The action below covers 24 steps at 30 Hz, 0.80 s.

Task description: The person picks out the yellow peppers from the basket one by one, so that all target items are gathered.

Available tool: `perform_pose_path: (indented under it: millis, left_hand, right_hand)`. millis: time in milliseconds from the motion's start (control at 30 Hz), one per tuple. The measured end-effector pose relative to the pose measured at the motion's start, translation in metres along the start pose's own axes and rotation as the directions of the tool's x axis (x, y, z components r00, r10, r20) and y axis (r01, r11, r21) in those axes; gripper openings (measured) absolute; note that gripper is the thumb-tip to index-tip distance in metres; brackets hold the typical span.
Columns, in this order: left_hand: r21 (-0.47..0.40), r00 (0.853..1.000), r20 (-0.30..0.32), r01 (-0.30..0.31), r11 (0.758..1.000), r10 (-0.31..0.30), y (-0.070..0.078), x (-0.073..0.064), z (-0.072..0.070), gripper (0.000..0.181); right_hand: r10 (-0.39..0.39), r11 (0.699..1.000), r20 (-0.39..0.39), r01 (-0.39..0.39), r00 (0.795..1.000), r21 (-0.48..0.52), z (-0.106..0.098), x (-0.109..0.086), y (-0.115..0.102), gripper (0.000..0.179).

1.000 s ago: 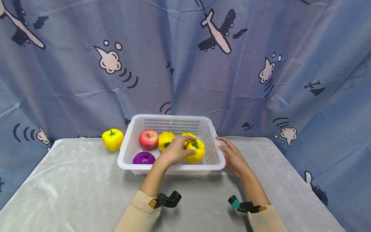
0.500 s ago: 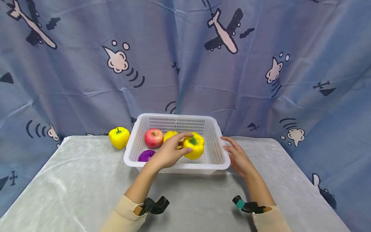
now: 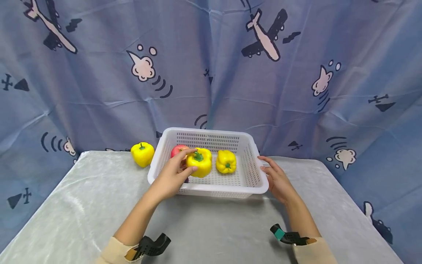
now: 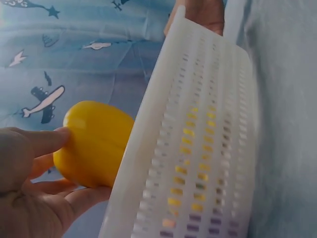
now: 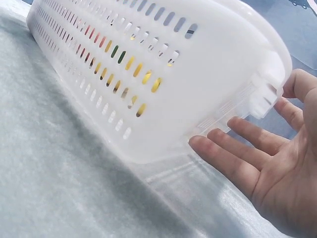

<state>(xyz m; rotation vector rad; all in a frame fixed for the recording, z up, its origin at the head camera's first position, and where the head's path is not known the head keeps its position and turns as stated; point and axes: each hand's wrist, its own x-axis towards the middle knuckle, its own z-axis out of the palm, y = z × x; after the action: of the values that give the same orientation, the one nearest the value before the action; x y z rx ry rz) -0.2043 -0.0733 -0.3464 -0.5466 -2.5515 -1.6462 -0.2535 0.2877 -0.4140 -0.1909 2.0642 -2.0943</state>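
My left hand [image 3: 169, 179] pinches a yellow bell pepper [image 3: 202, 164] over the basket [image 3: 224, 188]; right hand [image 3: 279, 181], fingers [image 5: 225, 159] extended, touches its rim [image 3: 262, 179]; red apple [image 3: 178, 149] behind.

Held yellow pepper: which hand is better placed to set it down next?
Probably the left hand: its thumb and fingers pinch that yellow pepper. The right hand is at the white basket, farther away.

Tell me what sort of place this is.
Probably a staged tabletop setup for recording: a blue airplane-print curtain hangs behind a grey-covered table, which bears a white basket with a yellow pepper in it.
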Motion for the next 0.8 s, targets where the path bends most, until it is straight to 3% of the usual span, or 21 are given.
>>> perform_pose_path:
  millis: [367,800]
  left_hand:
    - [-0.028,0.993,-0.084,0.075,0.997,-0.077,-0.016,-0.023,-0.026,0.054]
    - [-0.023,0.992,-0.086,0.092,0.995,-0.094,-0.018,-0.028,-0.039,0.054]
  right_hand:
    - [0.017,1.000,-0.015,-0.017,1.000,-0.006,0.000,0.004,0.002,0.035]
    - [0.007,1.000,0.004,-0.007,1.000,0.000,0.002,0.002,0.000,0.036]
